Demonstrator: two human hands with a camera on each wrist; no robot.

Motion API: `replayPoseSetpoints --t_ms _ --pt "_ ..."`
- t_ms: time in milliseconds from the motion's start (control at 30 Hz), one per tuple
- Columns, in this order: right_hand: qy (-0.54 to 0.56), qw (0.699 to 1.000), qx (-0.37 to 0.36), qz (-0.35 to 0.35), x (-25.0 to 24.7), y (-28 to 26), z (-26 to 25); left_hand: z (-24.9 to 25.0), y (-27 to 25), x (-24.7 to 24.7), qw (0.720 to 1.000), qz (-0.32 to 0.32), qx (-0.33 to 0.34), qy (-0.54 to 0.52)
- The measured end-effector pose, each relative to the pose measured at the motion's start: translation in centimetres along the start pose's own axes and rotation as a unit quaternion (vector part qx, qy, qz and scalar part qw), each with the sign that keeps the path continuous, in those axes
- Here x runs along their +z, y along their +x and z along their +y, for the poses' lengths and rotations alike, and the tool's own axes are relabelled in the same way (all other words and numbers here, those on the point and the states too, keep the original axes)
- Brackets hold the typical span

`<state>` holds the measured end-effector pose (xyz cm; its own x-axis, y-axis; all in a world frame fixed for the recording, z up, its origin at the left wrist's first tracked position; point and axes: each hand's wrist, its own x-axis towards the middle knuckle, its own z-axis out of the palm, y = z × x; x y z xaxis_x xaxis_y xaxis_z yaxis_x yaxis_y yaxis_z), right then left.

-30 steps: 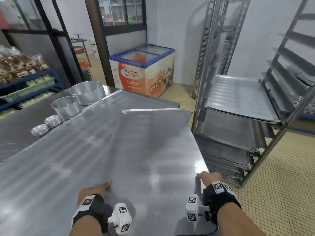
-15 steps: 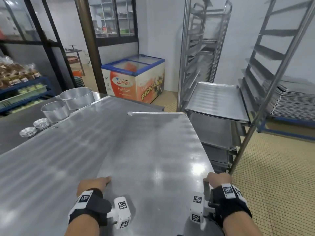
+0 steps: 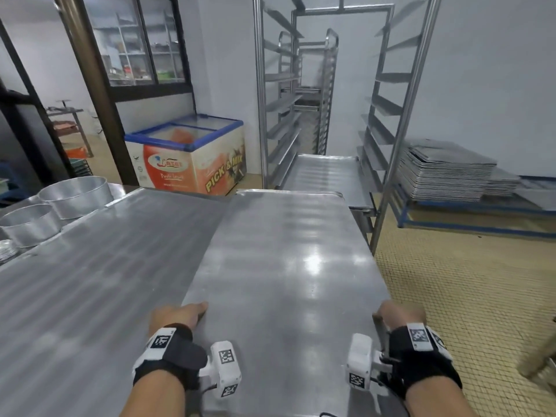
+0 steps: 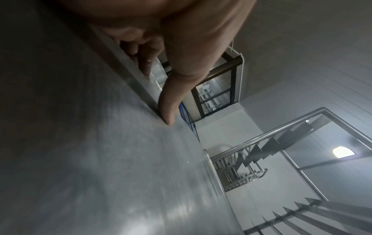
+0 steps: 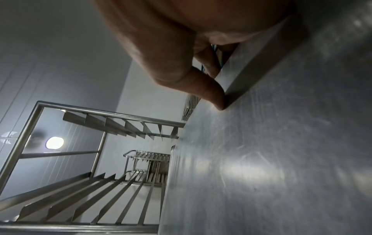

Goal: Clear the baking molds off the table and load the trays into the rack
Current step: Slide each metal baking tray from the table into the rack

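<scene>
Both hands, left grip [image 3: 177,315] and right grip [image 3: 398,314], clasp the flat steel baking tray [image 3: 288,266] by its side rims; keep it level, aimed at the tall steel rack [image 3: 388,139] at 12 o'clock.

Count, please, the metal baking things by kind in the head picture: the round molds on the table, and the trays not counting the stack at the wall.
Large round molds: 2
Small foil molds: at least 1, cut off at the picture edge
Tray held by the left hand and right hand: 1
Tray visible in the rack: 1
Total: 5
</scene>
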<state>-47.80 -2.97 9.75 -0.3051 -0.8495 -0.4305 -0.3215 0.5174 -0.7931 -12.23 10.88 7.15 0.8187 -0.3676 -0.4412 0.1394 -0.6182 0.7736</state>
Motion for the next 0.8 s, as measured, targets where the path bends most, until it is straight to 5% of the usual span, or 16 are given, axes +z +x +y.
replayPoseSetpoints --t_ms 367,800 --pt "0.027 0.998 0.014 0.052 -5.3 1.2 -0.1 3.2 -2.5 4.9 0.999 -0.035 0.015 -0.016" --pt "0.083 0.990 0.056 0.103 -1.7 7.3 -4.8 9.6 4.0 10.4 0.996 -0.067 0.030 0.044"
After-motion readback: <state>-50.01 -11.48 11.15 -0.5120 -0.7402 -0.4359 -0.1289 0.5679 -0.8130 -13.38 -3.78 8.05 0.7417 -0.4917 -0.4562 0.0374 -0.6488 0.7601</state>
